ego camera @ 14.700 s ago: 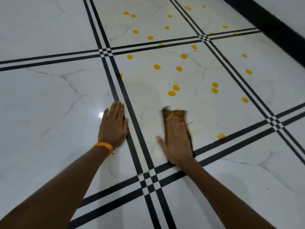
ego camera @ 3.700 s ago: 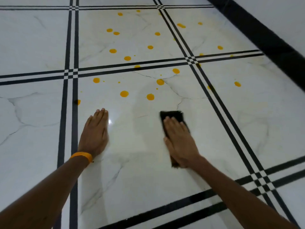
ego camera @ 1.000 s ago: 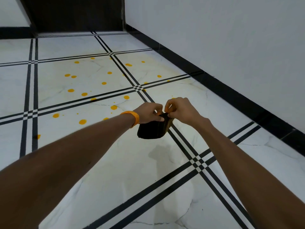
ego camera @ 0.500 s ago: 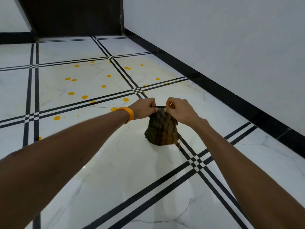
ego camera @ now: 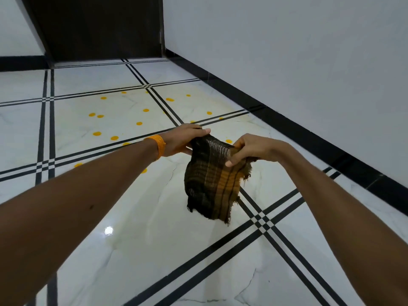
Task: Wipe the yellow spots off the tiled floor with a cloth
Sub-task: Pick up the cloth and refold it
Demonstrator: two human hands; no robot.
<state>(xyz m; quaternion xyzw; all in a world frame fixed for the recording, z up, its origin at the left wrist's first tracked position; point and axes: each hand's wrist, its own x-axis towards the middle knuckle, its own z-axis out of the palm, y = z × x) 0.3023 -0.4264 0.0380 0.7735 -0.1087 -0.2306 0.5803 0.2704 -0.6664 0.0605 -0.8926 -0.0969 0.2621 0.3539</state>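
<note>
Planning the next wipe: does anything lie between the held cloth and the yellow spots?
Nothing visible does. The left hand and right hand hold the cloth up; only tiled floor separates it from the yellow spots.

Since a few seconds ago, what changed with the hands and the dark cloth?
The dark checked cloth, then flat under the right hand, is lifted off the white tiled floor. The left hand also left the floor; both hands grip the cloth's top edge. Yellow spots remain on the far tiles.

Nothing in view can be read: no text, label, brand or number. The cloth (ego camera: pixel 212 180) shows only a woven check, and the orange wristband (ego camera: pixel 157 146) carries no visible lettering.
</note>
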